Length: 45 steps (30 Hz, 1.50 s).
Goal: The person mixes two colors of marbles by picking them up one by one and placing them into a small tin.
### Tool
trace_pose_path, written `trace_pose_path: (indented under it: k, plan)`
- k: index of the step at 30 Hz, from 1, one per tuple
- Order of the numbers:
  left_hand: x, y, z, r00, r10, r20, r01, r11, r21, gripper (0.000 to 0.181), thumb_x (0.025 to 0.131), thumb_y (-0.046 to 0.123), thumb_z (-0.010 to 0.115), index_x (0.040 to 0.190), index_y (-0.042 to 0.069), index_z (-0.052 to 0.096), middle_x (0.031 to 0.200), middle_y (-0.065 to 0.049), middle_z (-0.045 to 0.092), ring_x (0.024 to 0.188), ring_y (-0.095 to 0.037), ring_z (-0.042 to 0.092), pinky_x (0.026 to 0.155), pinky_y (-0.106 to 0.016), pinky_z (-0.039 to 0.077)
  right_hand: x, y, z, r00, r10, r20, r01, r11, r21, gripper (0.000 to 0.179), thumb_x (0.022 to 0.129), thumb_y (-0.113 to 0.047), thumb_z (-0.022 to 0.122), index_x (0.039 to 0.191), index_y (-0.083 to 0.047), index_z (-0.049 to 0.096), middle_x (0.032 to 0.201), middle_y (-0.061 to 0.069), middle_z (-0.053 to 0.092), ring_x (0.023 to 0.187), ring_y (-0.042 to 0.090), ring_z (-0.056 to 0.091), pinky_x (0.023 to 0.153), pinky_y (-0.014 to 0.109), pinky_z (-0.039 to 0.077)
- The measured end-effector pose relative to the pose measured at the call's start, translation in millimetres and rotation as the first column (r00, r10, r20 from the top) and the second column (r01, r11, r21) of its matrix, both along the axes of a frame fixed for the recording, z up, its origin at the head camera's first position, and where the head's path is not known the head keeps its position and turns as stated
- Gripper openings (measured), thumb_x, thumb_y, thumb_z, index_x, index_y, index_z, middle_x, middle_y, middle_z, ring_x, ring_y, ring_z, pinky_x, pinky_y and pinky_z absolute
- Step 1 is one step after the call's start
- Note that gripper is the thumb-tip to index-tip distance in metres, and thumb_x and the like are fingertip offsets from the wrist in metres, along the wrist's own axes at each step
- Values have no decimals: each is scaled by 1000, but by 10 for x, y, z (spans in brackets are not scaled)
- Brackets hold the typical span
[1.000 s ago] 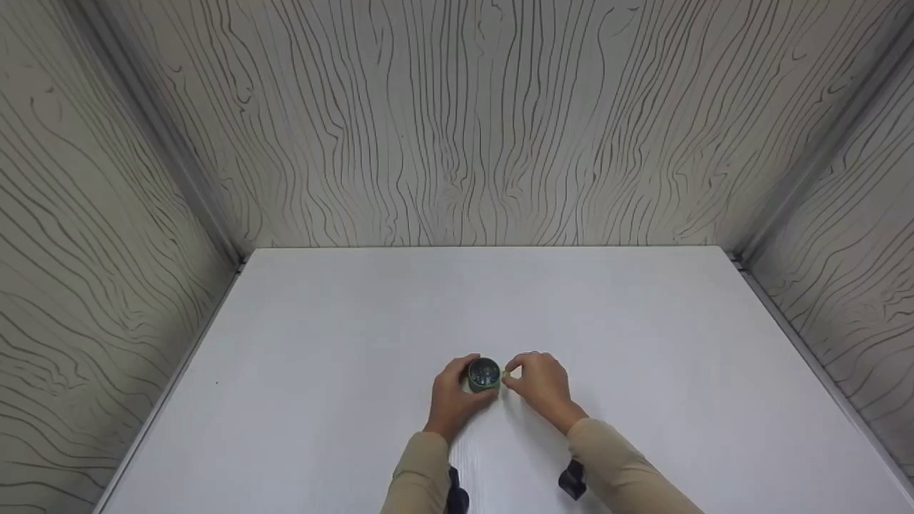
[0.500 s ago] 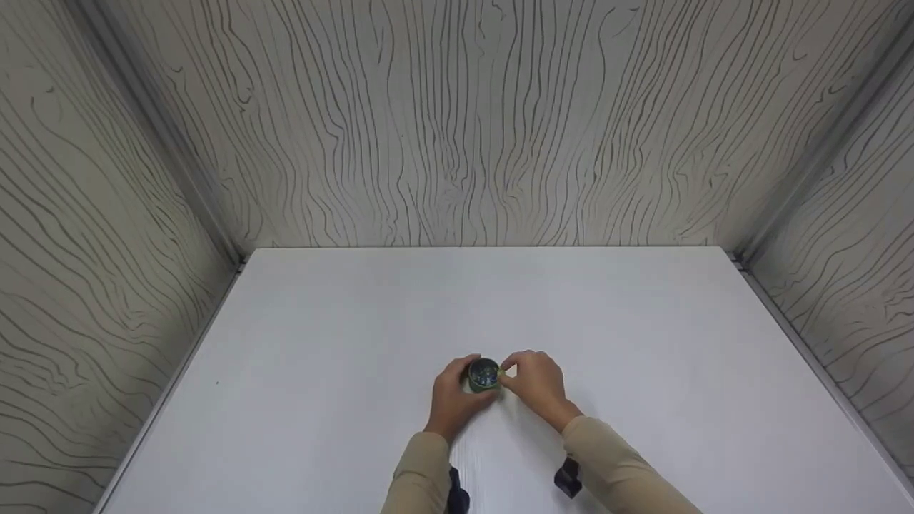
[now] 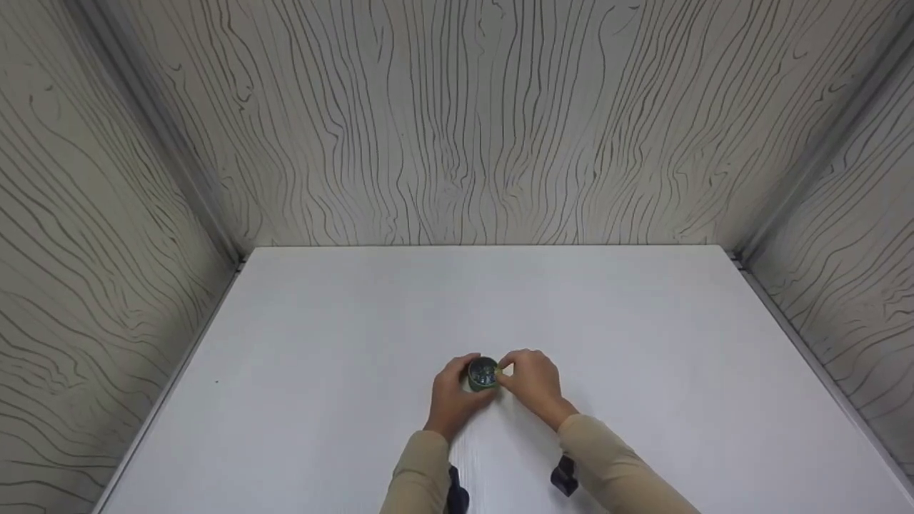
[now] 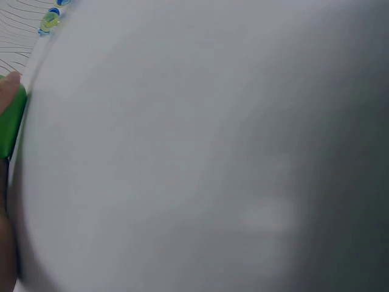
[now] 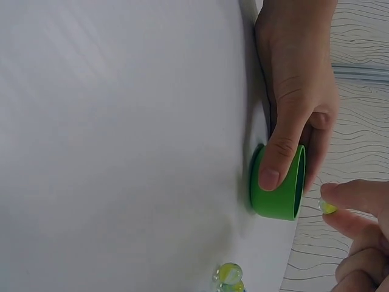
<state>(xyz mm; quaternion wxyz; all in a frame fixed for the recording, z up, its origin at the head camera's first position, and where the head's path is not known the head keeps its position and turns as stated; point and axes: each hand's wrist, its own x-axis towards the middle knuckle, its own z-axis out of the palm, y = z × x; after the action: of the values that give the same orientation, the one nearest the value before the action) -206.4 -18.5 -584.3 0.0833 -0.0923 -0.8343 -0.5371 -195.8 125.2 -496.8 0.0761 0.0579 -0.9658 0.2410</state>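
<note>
My left hand [image 3: 453, 400] grips a green cup [image 5: 276, 198] around its side, with the thumb on the near wall and the fingers behind. The cup stands upright on the white table, and glinting shapes show in its dark interior in the head view, too small to make out. My right hand [image 3: 534, 385] is just right of the cup. Its thumb and index finger pinch a clear glass marble [image 5: 328, 207] with yellow inside, close to the cup's rim. Only the thumb tip and part of the left hand show at the left wrist view's edge, beside the cup [image 4: 11, 125].
A few glass marbles [image 5: 230, 275] in yellow, green and blue lie on the white table [image 3: 321, 357] near the cup. They show as blue and yellow marbles [image 4: 50, 22] in the left wrist view. Wood-grain patterned walls [image 3: 457, 128] surround the table at the back and sides.
My right hand has moved a little left, bringing the marble from beside the cup to its rim. The left hand and the cup have stayed in place.
</note>
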Motion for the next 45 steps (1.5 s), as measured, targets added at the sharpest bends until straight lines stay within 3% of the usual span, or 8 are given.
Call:
trace_pose_path:
  k: [6,15,29,38,45]
  plan:
    - [-10,3,-5,1000,0,-8,0,1000,2,59,73,25,82,126,11,60,123,-4,67,119,-20,63,108,-35,50,-8,-13,-9,1000,12,0,-12,1000,-15,14,74,-16,79,84,-7,76,90,9,77,87,27,71,72,40,59]
    - [-19,16,-22,998,6,-64,-8,999,-35,58,73,25,82,125,10,60,121,-6,68,117,-23,64,107,-33,51,-24,-25,-26,1000,4,-15,-4,1000,-8,13,72,-15,79,82,-8,76,86,8,77,80,24,70,63,36,56]
    - [-19,13,-10,1000,13,-13,-13,1000,-25,59,72,23,82,126,12,60,122,-3,67,120,-18,62,110,-31,48,-56,-98,-47,1000,-15,23,15,1000,-4,13,73,-14,79,83,-7,75,87,9,76,79,21,67,63,35,54]
    - [-16,10,-24,999,20,-39,-21,999,-30,60,71,23,83,125,11,60,121,-4,68,119,-20,63,109,-32,49,-69,-125,-47,997,-40,64,41,999,-14,14,74,-15,79,86,-8,75,91,9,76,82,21,69,65,35,56]
    - [-8,13,5,1000,9,17,-9,1000,-6,58,73,23,81,126,14,59,122,-1,67,119,-19,63,109,-30,49,-80,-123,-58,999,-29,47,29,1000,1,14,75,-16,78,87,-9,76,91,8,77,68,12,61,58,30,55]
